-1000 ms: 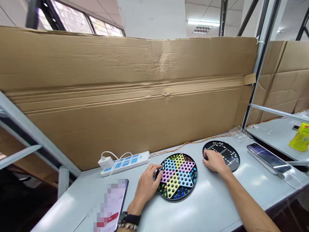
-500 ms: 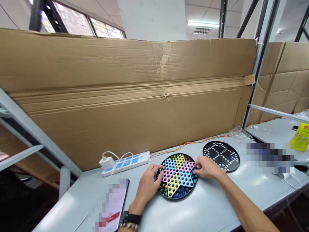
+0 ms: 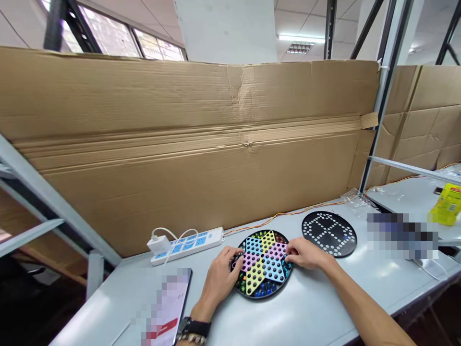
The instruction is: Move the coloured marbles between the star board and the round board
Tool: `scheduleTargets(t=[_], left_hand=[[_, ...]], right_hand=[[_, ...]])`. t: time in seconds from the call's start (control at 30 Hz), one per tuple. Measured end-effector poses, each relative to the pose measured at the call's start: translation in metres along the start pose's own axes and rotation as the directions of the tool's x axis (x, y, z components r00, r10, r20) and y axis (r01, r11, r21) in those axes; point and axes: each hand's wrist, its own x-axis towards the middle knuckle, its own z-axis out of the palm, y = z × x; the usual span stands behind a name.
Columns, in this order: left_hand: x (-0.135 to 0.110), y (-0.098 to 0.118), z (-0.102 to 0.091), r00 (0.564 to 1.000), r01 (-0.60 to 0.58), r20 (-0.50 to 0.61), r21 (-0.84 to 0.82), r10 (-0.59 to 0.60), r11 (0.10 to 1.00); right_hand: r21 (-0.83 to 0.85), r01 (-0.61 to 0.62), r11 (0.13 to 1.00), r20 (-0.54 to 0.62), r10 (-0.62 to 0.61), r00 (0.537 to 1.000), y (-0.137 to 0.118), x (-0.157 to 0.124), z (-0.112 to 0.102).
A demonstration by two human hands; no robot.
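Observation:
A round black Chinese checkers board (image 3: 255, 298) lies on the table, its raised star in yellow, pink and light blue full of holes. Glass marbles fill compartments around the star; dark blue marbles (image 3: 265, 288) show at the front. At the board's left rim my left hand (image 3: 220, 271) curls its thumb and fingers over the edge, gripping it. My right hand (image 3: 305, 253) has its fingers pinched together at the right-hand compartment, beside teal marbles (image 3: 287, 269). Whatever sits between those fingertips is hidden.
Behind my right hand lies a round black lid (image 3: 329, 234) with white dots. A white power strip (image 3: 187, 246) with a plugged charger stands against the cardboard wall (image 3: 201, 187). A phone-like device (image 3: 169, 307) lies front left. A yellow packet (image 3: 446, 204) is far right.
My right hand has shifted slightly left and down along the board's right side, its fingers drawn closer together. My left hand stays at the left rim. The view has moved a little.

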Motion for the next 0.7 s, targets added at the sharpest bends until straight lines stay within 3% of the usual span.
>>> scheduleTargets(t=[0.13,0.23,0.3,0.43,0.53,0.6,0.7], left_hand=[[0.000,-0.001,0.000,1.000,0.001,-0.030,-0.011,-0.001,1.000],[-0.001,-0.001,0.001,0.999,-0.002,-0.042,-0.012,0.002,1.000],[-0.001,0.000,0.001,0.999,-0.008,-0.045,-0.014,0.007,1.000],[-0.001,0.001,0.002,0.999,-0.009,-0.032,-0.007,0.008,1.000],[-0.001,0.002,0.001,1.000,-0.009,-0.015,-0.004,0.009,1.000],[-0.001,0.002,0.000,1.000,-0.014,-0.015,-0.008,0.014,1.000],[-0.001,0.002,-0.001,1.000,-0.017,-0.021,-0.018,0.017,1.000]], right_hand=[[0.063,-0.014,0.998,-0.111,0.021,0.994,0.007,0.001,-0.007],[0.044,-0.095,0.994,-0.235,0.103,0.967,0.025,-0.003,-0.023],[0.006,-0.229,0.974,-0.306,0.219,0.926,0.041,-0.010,-0.036],[-0.047,-0.518,0.854,-0.381,0.464,0.800,0.062,-0.023,-0.054],[-0.022,-0.492,0.870,-0.501,0.416,0.759,0.053,-0.023,-0.052],[0.023,-0.354,0.935,-0.538,0.310,0.784,0.037,-0.019,-0.045],[0.113,-0.102,0.988,-0.338,0.135,0.931,0.010,-0.011,-0.029]])
